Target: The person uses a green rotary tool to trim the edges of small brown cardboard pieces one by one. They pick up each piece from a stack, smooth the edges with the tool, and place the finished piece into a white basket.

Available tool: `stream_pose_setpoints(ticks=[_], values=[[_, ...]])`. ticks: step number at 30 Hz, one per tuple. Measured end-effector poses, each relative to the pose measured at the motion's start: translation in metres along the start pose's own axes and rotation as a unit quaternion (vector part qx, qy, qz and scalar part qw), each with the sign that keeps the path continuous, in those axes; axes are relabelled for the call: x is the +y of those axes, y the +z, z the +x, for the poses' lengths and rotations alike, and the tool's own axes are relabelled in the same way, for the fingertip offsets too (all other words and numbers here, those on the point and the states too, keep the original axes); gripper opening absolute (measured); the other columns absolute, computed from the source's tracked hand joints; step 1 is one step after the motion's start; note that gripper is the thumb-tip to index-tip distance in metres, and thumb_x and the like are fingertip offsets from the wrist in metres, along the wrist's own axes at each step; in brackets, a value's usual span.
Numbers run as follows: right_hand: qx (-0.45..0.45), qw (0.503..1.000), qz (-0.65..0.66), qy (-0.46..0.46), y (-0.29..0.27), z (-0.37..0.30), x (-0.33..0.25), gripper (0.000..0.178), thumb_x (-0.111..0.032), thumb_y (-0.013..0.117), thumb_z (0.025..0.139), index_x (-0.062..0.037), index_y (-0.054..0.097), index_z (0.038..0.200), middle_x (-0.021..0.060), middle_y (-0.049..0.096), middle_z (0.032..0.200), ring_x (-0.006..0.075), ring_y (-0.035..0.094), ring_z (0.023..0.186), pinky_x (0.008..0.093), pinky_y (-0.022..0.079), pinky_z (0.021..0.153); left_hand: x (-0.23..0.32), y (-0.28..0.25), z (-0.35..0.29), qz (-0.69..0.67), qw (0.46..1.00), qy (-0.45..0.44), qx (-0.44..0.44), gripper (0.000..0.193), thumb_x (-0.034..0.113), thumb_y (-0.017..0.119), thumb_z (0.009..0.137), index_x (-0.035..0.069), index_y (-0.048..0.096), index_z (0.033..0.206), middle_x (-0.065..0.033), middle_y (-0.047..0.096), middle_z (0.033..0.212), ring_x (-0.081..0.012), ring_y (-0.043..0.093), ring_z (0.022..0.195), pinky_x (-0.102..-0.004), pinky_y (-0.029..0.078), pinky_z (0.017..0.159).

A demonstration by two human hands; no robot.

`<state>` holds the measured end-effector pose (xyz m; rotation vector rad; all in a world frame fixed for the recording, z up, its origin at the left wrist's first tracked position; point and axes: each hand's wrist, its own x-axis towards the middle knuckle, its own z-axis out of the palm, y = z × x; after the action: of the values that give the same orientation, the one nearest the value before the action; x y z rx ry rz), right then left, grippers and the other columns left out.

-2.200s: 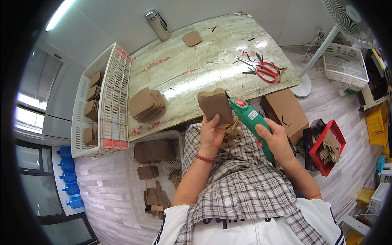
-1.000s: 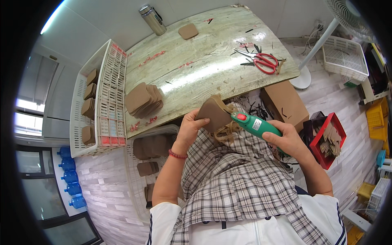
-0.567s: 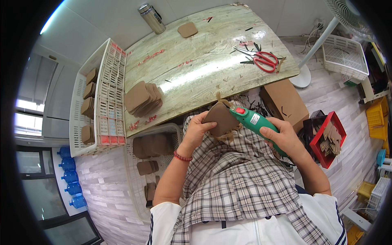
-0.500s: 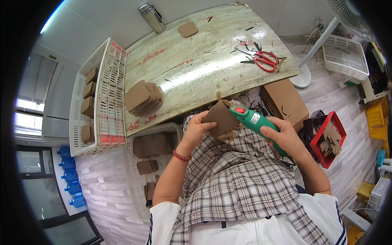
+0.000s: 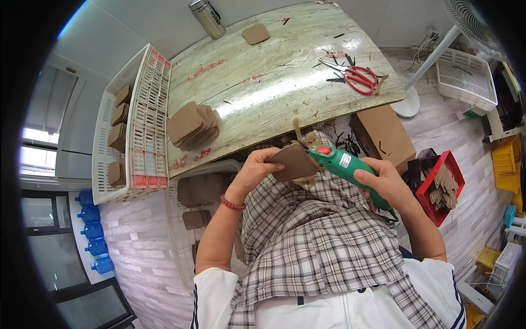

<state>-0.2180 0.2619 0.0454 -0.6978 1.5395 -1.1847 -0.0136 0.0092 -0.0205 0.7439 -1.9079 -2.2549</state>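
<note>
My left hand (image 5: 254, 170) grips a flat brown rounded piece (image 5: 292, 162) over my lap, just below the table edge. My right hand (image 5: 381, 183) holds a green electric cutter (image 5: 346, 167) with a red button; its tip meets the piece's upper right edge. A thin brown strip (image 5: 297, 132) curls up from the piece at the cutter's tip. More brown trimmings lie on the checked cloth (image 5: 323, 241) over my lap.
A pile of brown pieces (image 5: 192, 125) lies on the pale table (image 5: 274, 88), with red scissors (image 5: 359, 78), one lone piece (image 5: 255, 34) and a metal flask (image 5: 207, 18). White crates (image 5: 137, 126) at left hold more pieces. A cardboard box (image 5: 383, 137), red tray (image 5: 438, 189) and fan stand (image 5: 408, 104) sit right.
The piece has been lowered from in front of the table toward my lap and turned flatter. The cutter stays at its edge, and a trimmed strip now stands up from it.
</note>
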Motion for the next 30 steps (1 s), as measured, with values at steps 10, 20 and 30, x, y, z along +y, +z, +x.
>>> stream_pose_setpoints(ticks=[10, 20, 30], values=[[-0.017, 0.999, 0.01, 0.026, 0.002, 0.0, -0.003, 0.038, -0.029, 0.067, 0.09, 0.003, 0.063, 0.109, 0.0019, 0.058, 0.074, 0.0067, 0.052, 0.06, 0.0229, 0.044, 0.054, 0.005, -0.01, -0.007, 0.028, 0.999, -0.015, -0.028, 0.022, -0.007, 0.066, 0.077, -0.002, 0.069, 0.099, 0.0005, 0.066, 0.092, -0.0084, 0.058, 0.087, -0.0244, 0.047, 0.082], [-0.029, 0.999, -0.017, 0.033, 0.002, -0.001, -0.007, 0.04, -0.029, 0.07, 0.088, 0.0029, 0.064, 0.111, 0.0018, 0.06, 0.079, 0.0061, 0.054, 0.065, 0.0227, 0.046, 0.056, 0.026, -0.018, -0.011, 0.111, 0.989, -0.054, -0.078, 0.021, -0.007, 0.063, 0.078, -0.001, 0.068, 0.097, 0.0028, 0.065, 0.084, -0.0058, 0.056, 0.08, -0.0232, 0.047, 0.074], [-0.028, 0.993, -0.109, 0.022, 0.003, 0.001, 0.0, 0.043, -0.031, 0.072, 0.085, -0.0004, 0.065, 0.114, 0.0017, 0.062, 0.079, 0.0069, 0.056, 0.068, 0.0243, 0.046, 0.06, 0.044, -0.028, -0.008, 0.217, 0.964, -0.07, -0.138, 0.026, -0.007, 0.065, 0.075, 0.0, 0.064, 0.1, 0.0018, 0.064, 0.084, -0.0072, 0.056, 0.08, -0.0242, 0.048, 0.073]])
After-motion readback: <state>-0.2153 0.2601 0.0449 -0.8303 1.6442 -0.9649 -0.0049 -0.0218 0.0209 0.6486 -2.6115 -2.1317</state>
